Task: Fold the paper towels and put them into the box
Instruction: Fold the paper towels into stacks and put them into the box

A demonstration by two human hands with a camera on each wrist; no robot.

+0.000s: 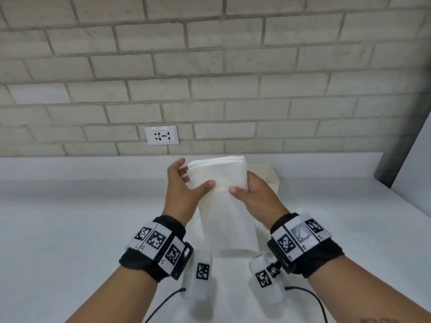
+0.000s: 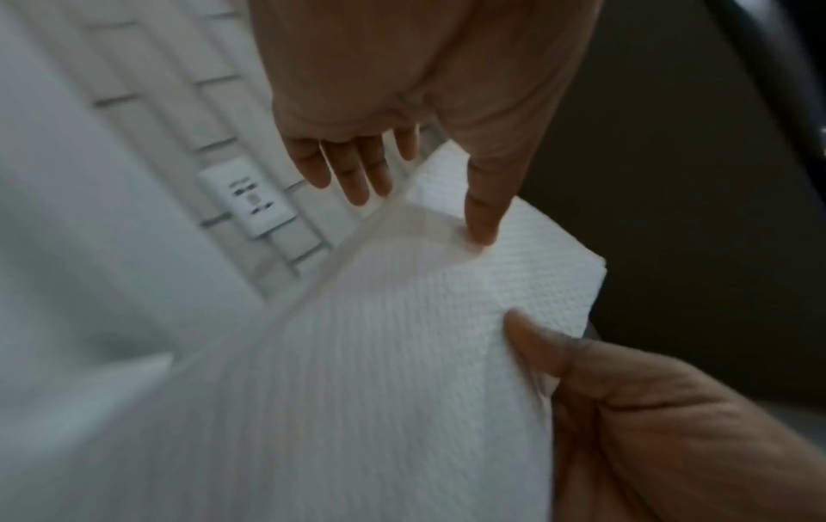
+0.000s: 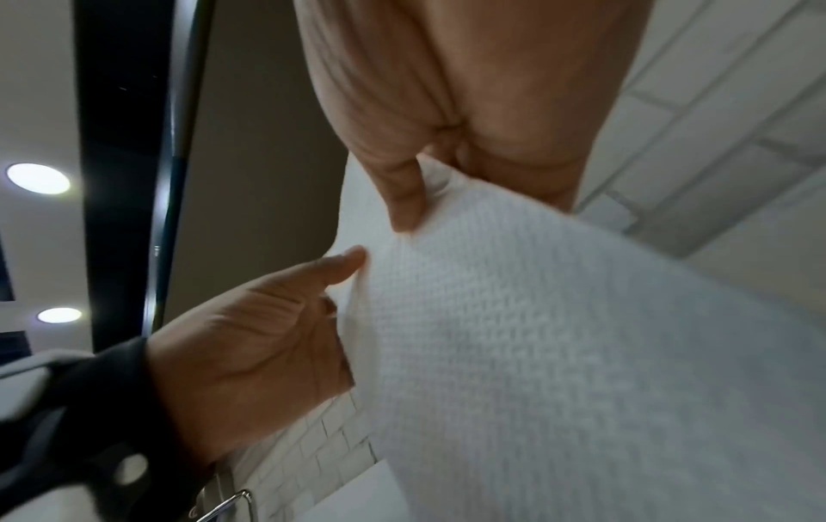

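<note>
A folded white paper towel (image 1: 221, 176) is held upright above the white table (image 1: 81, 217), its lower part hanging down between my wrists. My left hand (image 1: 193, 180) pinches its left edge, thumb on the front and fingers (image 2: 353, 176) straight behind. On the right edge my right hand (image 1: 247, 190) grips it, thumb in front and fingers hidden behind. The wrist views show the embossed towel (image 2: 402, 353) (image 3: 536, 335) close up, with a thumb of each hand pressed on it. A cream box (image 1: 273, 176) stands just behind my right hand, mostly hidden.
A brick wall with a white socket plate (image 1: 161, 135) rises behind the table. A dark panel (image 1: 396, 164) stands at the table's right end. Thin black cables (image 1: 310, 297) trail from my wrist bands near the front edge.
</note>
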